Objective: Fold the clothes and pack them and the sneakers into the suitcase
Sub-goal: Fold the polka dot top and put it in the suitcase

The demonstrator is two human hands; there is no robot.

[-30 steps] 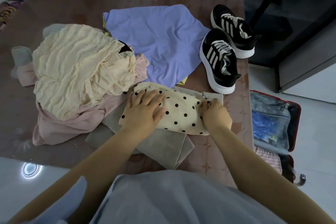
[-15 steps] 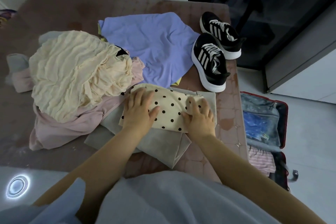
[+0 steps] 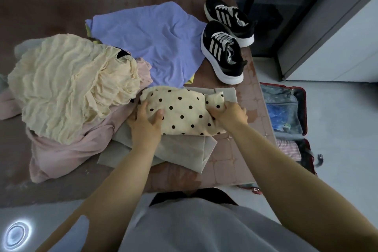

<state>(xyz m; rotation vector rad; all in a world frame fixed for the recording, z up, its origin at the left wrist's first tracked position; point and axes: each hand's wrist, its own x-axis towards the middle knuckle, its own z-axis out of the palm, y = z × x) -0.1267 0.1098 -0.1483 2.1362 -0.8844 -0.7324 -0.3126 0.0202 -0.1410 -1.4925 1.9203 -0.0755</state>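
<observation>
While both hands are clasping it, the polka-dot garment (image 3: 184, 110) is lying folded between them, resting on a grey garment (image 3: 184, 147) that is spreading out beneath both wrists. The left hand (image 3: 146, 124) is gripping its left edge, thumb on top; the right hand (image 3: 230, 113) is grasping its right end with curled fingers. Left of the left hand a cream crinkled garment (image 3: 67, 86) is sitting on a pink garment (image 3: 67, 149). Beyond both hands a lilac garment (image 3: 151, 41) is lying flat, with the sneakers (image 3: 224, 51) standing beyond the right hand. Right of that hand, the suitcase (image 3: 304, 108) is lying open on the floor.
</observation>
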